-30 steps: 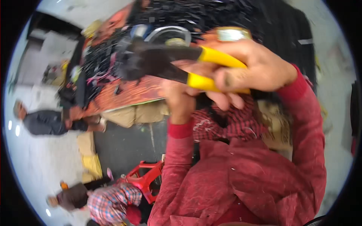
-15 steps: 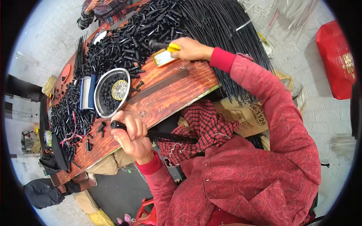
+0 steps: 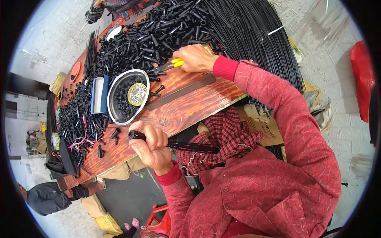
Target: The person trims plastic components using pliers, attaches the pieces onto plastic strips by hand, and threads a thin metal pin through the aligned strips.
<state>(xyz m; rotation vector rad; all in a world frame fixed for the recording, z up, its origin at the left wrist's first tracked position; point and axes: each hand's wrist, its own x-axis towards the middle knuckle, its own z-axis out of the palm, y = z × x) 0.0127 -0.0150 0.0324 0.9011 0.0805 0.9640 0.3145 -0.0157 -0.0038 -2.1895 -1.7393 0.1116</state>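
Note:
My left hand (image 3: 151, 148) is closed around a long black tube (image 3: 194, 146), whose open thick end sticks out past the thumb while the rest runs right over a checked cloth. Yellow-handled pliers (image 3: 177, 62) are gripped in my right hand (image 3: 196, 58) above the table, jaws pointing left towards a metal bowl. That bowl (image 3: 110, 101) holds small black pieces and a round yellow-rimmed tin (image 3: 137, 94) of tiny shiny parts. Partly hidden behind my right hand is a small yellow-rimmed tray (image 3: 209, 49). A flat dark bar (image 3: 182, 92) lies on the wood in front.
Heaps of black plastic fittings (image 3: 147, 41) and a bundle of long thin black rods (image 3: 254, 39) cover the wooden table (image 3: 170, 115). A blue box (image 3: 99, 95) stands beside the bowl. Other people are at the far side (image 3: 95, 14) and lower left (image 3: 47, 198). A red bag (image 3: 362, 79) is at right.
My right hand has moved from the small tray back towards the bowl, turning the pliers so their jaws show. The left hand keeps its hold on the tube. The whole view has shifted slightly.

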